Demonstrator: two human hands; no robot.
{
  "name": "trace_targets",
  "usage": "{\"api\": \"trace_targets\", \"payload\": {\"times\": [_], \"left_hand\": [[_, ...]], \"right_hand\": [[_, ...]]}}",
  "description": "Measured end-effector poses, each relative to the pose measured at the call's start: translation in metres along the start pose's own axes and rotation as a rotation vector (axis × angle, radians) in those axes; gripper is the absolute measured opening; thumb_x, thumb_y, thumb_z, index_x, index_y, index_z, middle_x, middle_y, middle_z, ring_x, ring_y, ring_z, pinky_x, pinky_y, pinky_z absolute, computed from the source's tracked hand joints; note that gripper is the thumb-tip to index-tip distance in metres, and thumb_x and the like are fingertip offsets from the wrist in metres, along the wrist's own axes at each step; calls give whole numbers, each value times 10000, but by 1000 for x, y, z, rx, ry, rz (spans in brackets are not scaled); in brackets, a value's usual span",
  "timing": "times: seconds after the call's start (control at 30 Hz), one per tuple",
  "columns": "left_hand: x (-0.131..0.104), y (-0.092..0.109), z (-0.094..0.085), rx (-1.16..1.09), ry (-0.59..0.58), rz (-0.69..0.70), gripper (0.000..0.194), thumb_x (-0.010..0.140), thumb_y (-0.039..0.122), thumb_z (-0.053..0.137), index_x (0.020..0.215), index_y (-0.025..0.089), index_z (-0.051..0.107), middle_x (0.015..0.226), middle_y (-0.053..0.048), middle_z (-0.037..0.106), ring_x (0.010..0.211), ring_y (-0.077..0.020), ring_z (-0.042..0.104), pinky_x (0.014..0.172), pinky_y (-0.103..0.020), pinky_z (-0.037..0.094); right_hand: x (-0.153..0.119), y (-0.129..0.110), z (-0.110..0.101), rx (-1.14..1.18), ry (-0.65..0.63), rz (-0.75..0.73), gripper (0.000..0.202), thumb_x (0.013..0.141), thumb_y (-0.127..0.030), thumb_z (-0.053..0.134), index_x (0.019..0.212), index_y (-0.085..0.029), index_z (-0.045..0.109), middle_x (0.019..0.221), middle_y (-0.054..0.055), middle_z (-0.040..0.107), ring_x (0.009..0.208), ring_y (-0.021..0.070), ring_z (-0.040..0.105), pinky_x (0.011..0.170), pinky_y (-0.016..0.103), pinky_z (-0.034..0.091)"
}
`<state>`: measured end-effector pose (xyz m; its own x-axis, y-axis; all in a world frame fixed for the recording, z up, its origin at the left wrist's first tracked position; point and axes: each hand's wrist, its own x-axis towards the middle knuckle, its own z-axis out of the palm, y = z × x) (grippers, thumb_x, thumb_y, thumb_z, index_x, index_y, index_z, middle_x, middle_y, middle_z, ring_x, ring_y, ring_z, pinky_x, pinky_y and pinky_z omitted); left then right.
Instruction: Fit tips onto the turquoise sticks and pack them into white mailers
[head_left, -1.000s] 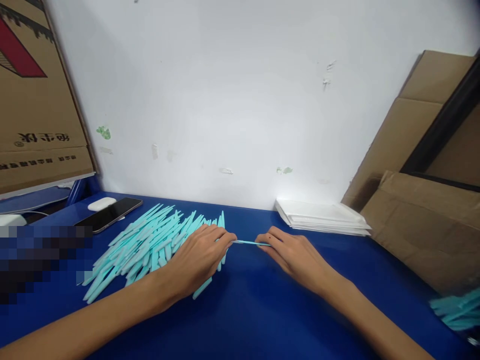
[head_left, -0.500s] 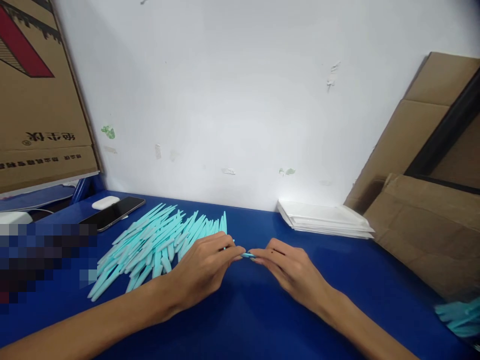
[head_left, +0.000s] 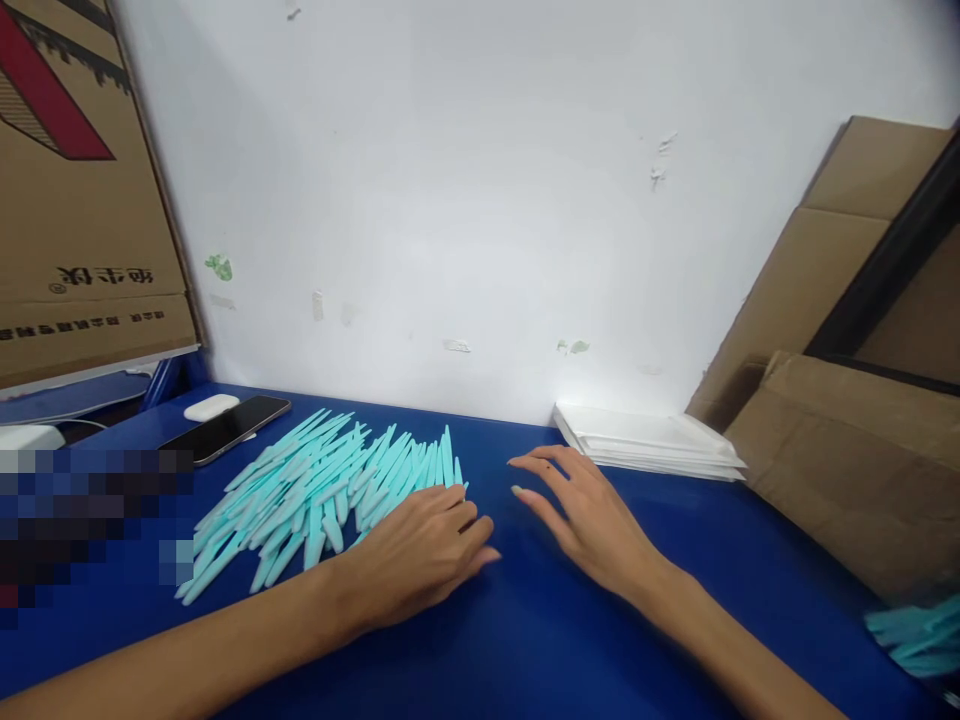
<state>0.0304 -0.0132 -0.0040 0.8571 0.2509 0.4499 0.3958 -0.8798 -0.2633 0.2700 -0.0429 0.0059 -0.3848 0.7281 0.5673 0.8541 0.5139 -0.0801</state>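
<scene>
Left hand (head_left: 427,545): curled at the pile's right end; whether it grips a stick, we cannot tell.
Right hand (head_left: 589,525): open, fingers spread, holding nothing we can see, near the paper (head_left: 645,440).
Sticks (head_left: 300,490): piled on the bench (head_left: 525,650); narrow tips point towards the wall (head_left: 420,220), long axes slanting away to our right, straighter at the right end.
Bunch (head_left: 919,640): smaller, blurred, at the right edge.
Done, left: many sticks piled, fewer bunched; which are finished, we cannot tell.

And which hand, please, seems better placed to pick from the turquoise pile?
Probably the left hand: it is at the edge of the turquoise pile, while the right hand is open, apart from the pile and nearer the white stack.
</scene>
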Motion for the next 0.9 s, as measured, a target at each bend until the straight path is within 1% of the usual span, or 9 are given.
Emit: {"api": "trace_targets", "payload": {"times": [0.1,0.23,0.33,0.4,0.47,0.6,0.7,0.8,0.9], "left_hand": [[0,1,-3,-137,-48,-45,309,1012,382,444,917,163,640,745,-44,593,740,-214,539,699,-366,476],[2,1,-7,-174,-51,-88,300,1009,265,396,921,157,662,799,-73,612,799,-230,550,750,-394,495],[1,-2,-6,-172,-48,-142,264,995,260,427,995,150,667,1017,-127,657,1021,-293,579,863,-455,502],[-2,-4,-3,-164,-53,-156,273,988,294,462,1135,149,642,1244,-162,623,1235,-350,514,982,-521,460],[-5,-5,-1,-166,-69,-148,336,984,329,482,1247,149,591,1367,-176,569,1331,-368,460,1046,-551,417],[-7,-6,-1,-219,-130,-168,301,981,324,471,1185,146,603,1235,-157,639,1163,-311,603,991,-494,466],[-3,-6,-3,-192,-172,-208,305,995,329,433,1148,143,620,1139,-152,651,1064,-301,628,977,-528,452],[-2,-6,-3,-154,-192,-225,312,999,329,420,1146,145,625,1110,-150,643,1057,-305,611,971,-544,442],[-2,-6,-2,-142,-183,-222,281,985,300,448,1145,152,625,1089,-140,637,1058,-303,600,945,-523,458]], "right_hand": [[0,-1,-1,53,-44,1,248,1047,-286,435,1168,-229,644,1085,69,680,1008,220,606,940,429,458],[0,-9,1,125,-144,0,262,1054,-277,420,1074,-225,676,998,47,703,923,199,608,883,401,453],[-1,-14,4,163,-211,0,272,1057,-283,414,1024,-235,680,1000,26,702,933,184,612,916,397,447],[-1,-16,6,169,-239,-5,271,1056,-295,417,1028,-243,681,1026,21,700,953,180,618,943,394,451],[-2,-18,7,169,-258,-14,269,1053,-315,421,1077,-252,681,1081,31,692,997,185,620,962,391,460],[-5,-19,7,178,-318,-31,339,1052,-374,407,1311,-283,606,1308,63,622,1201,224,558,1051,434,437],[-6,-20,6,182,-396,-27,422,1060,-410,360,1454,-319,480,1460,62,523,1341,254,460,1123,497,370],[-6,-21,7,194,-416,-20,423,1065,-407,340,1463,-336,464,1486,48,498,1369,251,431,1139,505,346],[-4,-19,7,190,-340,-4,362,1061,-379,377,1374,-319,549,1375,42,587,1270,222,517,1107,464,373]]}}
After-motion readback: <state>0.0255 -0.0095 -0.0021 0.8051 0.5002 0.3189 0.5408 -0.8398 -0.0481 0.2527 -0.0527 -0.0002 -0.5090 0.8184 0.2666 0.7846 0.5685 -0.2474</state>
